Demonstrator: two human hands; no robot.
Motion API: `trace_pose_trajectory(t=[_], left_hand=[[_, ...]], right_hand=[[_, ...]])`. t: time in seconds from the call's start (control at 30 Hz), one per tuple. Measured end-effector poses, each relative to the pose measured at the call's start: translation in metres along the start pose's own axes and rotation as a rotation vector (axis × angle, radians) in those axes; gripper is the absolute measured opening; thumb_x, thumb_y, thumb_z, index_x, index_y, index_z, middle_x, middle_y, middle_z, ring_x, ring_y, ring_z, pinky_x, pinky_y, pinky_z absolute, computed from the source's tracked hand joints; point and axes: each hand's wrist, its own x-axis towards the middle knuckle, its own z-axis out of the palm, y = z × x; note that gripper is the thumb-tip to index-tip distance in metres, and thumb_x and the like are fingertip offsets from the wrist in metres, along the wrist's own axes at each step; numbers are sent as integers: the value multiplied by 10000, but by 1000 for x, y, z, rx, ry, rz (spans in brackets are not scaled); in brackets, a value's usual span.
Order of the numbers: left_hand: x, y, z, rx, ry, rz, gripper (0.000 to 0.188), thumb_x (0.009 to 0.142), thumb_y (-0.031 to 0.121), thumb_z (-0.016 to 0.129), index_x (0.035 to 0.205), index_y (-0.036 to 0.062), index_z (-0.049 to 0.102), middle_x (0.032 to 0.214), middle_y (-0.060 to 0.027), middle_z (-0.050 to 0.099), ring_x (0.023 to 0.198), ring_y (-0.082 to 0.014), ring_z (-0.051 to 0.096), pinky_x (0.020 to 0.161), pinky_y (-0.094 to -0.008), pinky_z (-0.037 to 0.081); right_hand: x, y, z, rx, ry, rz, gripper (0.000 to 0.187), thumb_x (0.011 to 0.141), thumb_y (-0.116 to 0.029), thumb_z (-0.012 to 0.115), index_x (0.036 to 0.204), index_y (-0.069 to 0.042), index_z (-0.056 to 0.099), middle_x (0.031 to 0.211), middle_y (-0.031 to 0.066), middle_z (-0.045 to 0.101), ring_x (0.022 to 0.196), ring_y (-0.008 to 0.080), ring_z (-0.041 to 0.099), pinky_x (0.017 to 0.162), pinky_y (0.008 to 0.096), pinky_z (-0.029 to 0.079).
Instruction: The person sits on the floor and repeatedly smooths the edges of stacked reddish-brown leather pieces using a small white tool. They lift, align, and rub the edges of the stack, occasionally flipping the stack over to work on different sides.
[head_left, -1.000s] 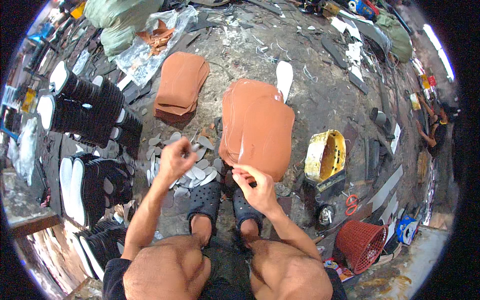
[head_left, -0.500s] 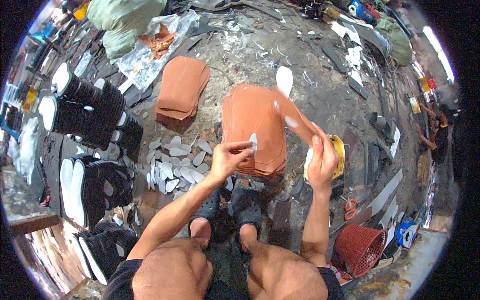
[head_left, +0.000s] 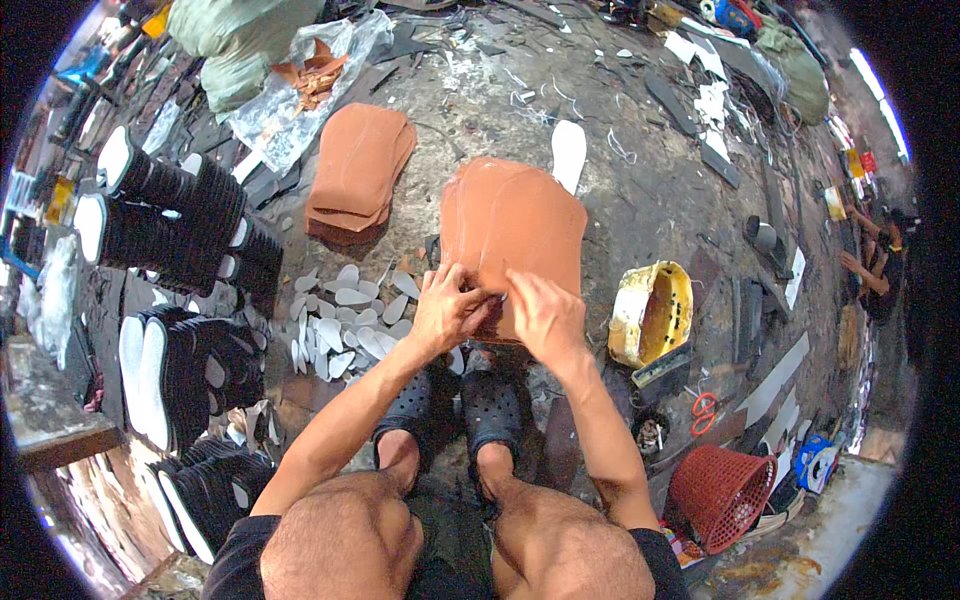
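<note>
A stack of brown sole-shaped sheets (head_left: 515, 215) lies on the floor in front of my feet, its top sheet angled to the right. At its near edge, my left hand (head_left: 447, 312) has its fingers pinched together; what is in them is mostly hidden. Beside it my right hand (head_left: 547, 318), slightly blurred, bends its fingers over the top sheet's near edge and appears to grip it. Between my fingertips there is only a tiny pale glimpse. Small pale teardrop-shaped pieces (head_left: 340, 322) lie in a loose heap left of the stack.
Another brown stack (head_left: 360, 170) lies farther left. A yellow-rimmed glue container (head_left: 640, 315) stands right of the stack, near red-handled scissors (head_left: 704, 414) and a red basket (head_left: 722, 498). Black-and-white soles (head_left: 160, 235) are piled at left. A white sole (head_left: 568, 155) lies beyond. Another person works far right.
My right hand has brought the brown sheet left from near the glue container onto the stack. The small white piece in my left hand is now mostly hidden. Both hands have come together.
</note>
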Motion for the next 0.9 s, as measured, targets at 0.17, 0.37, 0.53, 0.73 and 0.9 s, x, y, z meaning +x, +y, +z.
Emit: trace_pose_trajectory(t=[0.17, 0.37, 0.53, 0.73, 0.9], left_hand=[[8, 0, -5, 7, -95, -11, 404, 890, 302, 661, 1292, 287, 695, 1001, -105, 570, 970, -312, 523, 825, -451, 413], [2, 0, 0, -3, -8, -13, 213, 855, 271, 725, 1047, 186, 764, 954, -81, 580, 944, -298, 538, 803, -439, 408], [-16, 28, 5, 70, 158, -55, 246, 860, 328, 742, 1060, 186, 756, 922, -62, 572, 878, -280, 533, 776, -435, 409], [-24, 30, -4, 111, 127, -31, 256, 881, 372, 718, 1050, 179, 720, 965, -65, 563, 912, -287, 525, 803, -443, 405], [-20, 34, -2, -52, 230, -43, 309, 899, 366, 703, 1127, 158, 711, 1128, -103, 592, 1095, -321, 527, 940, -487, 409]], right_hand=[[12, 13, -15, 71, -1, 56, 206, 970, -223, 601, 1082, -80, 698, 984, 133, 728, 876, 349, 703, 743, 455, 567], [0, 7, 6, -163, -47, -121, 244, 939, -207, 611, 1143, -93, 683, 1013, 71, 671, 938, 292, 655, 784, 429, 560], [28, 13, 5, -173, -174, -24, 187, 937, -246, 607, 925, -72, 674, 903, 106, 670, 831, 327, 677, 744, 496, 555], [-6, -6, 9, -281, -156, -161, 180, 846, -225, 665, 953, -85, 699, 972, 84, 680, 966, 279, 672, 845, 451, 485], [13, 4, 0, -251, -304, -102, 226, 841, -251, 678, 1000, -97, 720, 978, 105, 689, 993, 292, 663, 873, 456, 474]])
